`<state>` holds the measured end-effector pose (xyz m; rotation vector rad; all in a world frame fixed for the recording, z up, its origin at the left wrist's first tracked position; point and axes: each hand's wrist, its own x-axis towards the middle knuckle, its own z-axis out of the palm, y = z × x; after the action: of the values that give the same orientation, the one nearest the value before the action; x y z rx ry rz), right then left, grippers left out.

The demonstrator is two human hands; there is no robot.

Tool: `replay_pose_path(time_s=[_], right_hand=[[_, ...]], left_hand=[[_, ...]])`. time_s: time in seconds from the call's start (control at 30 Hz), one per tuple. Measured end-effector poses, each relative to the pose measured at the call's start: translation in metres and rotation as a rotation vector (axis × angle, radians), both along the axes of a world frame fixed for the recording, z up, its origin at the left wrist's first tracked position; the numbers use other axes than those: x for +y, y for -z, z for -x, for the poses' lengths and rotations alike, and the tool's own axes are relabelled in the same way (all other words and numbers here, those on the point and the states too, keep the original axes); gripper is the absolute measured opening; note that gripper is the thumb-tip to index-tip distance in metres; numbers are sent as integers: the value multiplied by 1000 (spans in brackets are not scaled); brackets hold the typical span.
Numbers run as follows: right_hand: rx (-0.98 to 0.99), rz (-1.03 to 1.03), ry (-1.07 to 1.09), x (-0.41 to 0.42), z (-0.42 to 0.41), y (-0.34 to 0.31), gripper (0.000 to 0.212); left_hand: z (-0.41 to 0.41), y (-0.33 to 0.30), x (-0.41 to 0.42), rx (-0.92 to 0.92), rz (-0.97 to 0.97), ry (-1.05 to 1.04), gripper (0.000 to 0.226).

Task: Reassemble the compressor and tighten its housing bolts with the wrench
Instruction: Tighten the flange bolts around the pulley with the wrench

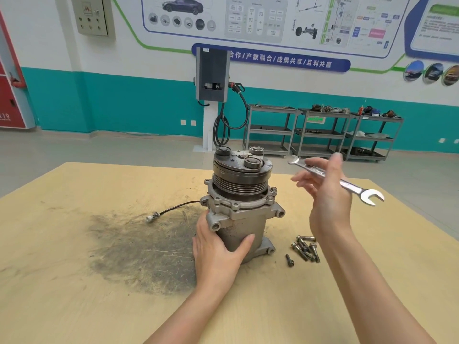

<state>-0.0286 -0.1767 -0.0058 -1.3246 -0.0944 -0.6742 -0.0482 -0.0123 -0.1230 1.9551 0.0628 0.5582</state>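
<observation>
Compressor (242, 199): upright, pulley up.
Left hand (218, 252): fingers wrapped around housing.
Right hand (327, 194): pinches wrench (347, 186), axis 10-to-4 o'clock.
Bolts (304, 248): loose, at 4 o'clock of compressor.

The left hand (218, 252) reached forward low, thumb spread to the right and fingers wrapped leftward round the compressor (242, 207) body, gripping it. The right hand (327, 194) was raised higher, forearm angled up, holding a wrench (347, 184) across the palm, thumb pointing upward, fingers extended left, with both wrench ends protruding beyond the grip.
</observation>
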Motion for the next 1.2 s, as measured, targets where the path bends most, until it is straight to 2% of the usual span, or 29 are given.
replay_pose_path(time_s=[0.07, 0.1, 0.23, 0.43, 1.0, 1.2], right_hand=[[-15, 10, -133, -6, -3, -4, 20], [-22, 17, -220, -9, -4, -5, 13], [5, -61, -472, -16, -9, 0, 25], [119, -146, -331, -18, -24, 9, 33], [476, 28, -553, -4, -44, -3, 38], [455, 10, -512, 1, -43, 1, 37]], left_hand=[[0, 0, 0, 5, -2, 4, 104], [1, -1, 0, 6, -2, 7, 105], [0, -1, 0, 8, -11, 5, 105], [0, 0, 0, 7, -11, 8, 105], [1, -1, 0, -3, -8, 0, 106], [0, -1, -1, -7, -11, -4, 103]])
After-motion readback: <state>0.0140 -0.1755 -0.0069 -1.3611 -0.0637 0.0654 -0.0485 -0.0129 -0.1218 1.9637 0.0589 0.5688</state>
